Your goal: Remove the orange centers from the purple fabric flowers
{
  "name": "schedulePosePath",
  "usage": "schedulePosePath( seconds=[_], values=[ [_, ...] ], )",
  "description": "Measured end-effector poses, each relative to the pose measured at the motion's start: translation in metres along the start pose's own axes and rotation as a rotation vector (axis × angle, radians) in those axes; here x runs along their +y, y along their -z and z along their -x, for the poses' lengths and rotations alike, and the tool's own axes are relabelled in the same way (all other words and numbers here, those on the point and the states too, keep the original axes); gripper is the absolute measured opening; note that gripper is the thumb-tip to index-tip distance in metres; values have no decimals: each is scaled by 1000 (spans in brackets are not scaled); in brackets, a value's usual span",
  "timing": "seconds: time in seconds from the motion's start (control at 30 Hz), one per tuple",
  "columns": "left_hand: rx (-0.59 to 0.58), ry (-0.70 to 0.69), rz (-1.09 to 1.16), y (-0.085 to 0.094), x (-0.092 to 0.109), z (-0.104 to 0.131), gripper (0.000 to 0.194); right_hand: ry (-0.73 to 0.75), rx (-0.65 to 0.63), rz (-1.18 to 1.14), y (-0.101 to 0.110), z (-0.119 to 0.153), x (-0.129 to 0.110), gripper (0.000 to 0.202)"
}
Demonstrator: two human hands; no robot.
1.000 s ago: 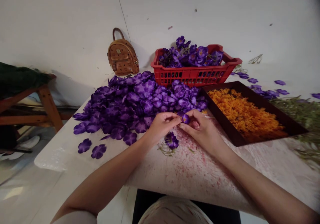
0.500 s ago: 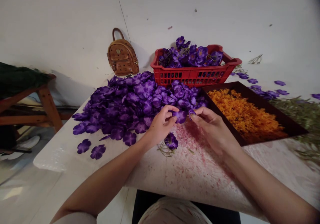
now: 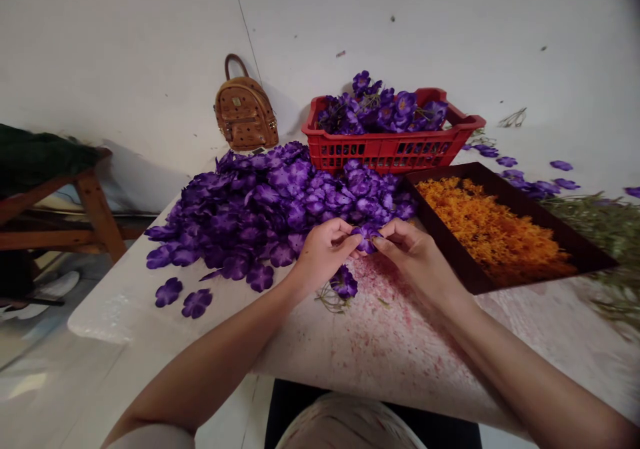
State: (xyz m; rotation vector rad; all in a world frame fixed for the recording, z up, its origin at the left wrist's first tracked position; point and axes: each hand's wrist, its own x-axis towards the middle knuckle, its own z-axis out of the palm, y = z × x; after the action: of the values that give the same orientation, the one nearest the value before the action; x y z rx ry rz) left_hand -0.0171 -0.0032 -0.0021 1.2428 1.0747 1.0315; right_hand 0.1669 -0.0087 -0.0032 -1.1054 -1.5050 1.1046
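Observation:
Between my two hands, above the table, is a purple artificial flower [image 3: 367,237]. My left hand [image 3: 327,249] pinches its left side between thumb and fingers. My right hand [image 3: 413,252] is closed at its right side, fingertips on the petals. Just below my hands lies another purple flower [image 3: 344,282] with thin green stems. A large heap of loose purple petal pieces [image 3: 250,209] spreads behind and to the left of my left hand. Two single petal pieces [image 3: 197,303] lie apart near the table's left side.
A red plastic basket [image 3: 380,149] of purple flowers stands at the back. To the right is a dark tray [image 3: 480,283] of orange stamen-like pieces [image 3: 493,229]. Green stems [image 3: 600,229] lie beyond it. A brown backpack [image 3: 245,115] leans against the wall; a wooden stool [image 3: 95,209] is left.
My hands have come together. The small purple piece in my right hand has met the petal piece in my left, and both now look like one flower.

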Motion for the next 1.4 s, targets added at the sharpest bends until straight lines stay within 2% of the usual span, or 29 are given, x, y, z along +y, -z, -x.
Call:
schedulePosePath(
  seconds=[0.2, 0.33, 0.47, 0.6, 0.73, 0.9, 1.0, 1.17, 1.23, 1.33, 1.4],
  values=[
    [-53, 67, 95, -2, -3, 0, 20, 26, 54, 131, -3, 1, 0, 19],
    [-111, 56, 97, 0, -2, 0, 23, 32, 47, 146, -3, 1, -1, 19],
    [-77, -55, 35, 2, 1, 1, 23, -36, 23, -9, -2, 1, -4, 22],
    [-12, -148, -97, 1, 2, 3, 9, -165, 7, -228, -2, 2, -7, 30],
    [14, -205, -191, -1, 1, 6, 7, -213, -20, -279, -3, 2, -8, 36],
    [3, -158, -164, -1, 3, 5, 11, -233, 30, -311, -4, 3, -8, 38],
    [-42, -123, -78, 1, 2, 3, 14, -242, 3, -341, -4, 3, -10, 35],
    [-51, -80, 78, 2, 0, 1, 25, -128, 4, -217, -2, 2, -12, 28],
    [-38, -59, 107, 2, 0, 1, 29, -84, -51, -132, -2, 2, -14, 24],
    [-51, -36, 121, 2, 1, 1, 33, -49, -129, 5, -6, 4, -16, 29],
    [-77, -36, 110, 2, 2, 0, 32, -11, -99, 98, -8, 5, -17, 27]
  ],
)
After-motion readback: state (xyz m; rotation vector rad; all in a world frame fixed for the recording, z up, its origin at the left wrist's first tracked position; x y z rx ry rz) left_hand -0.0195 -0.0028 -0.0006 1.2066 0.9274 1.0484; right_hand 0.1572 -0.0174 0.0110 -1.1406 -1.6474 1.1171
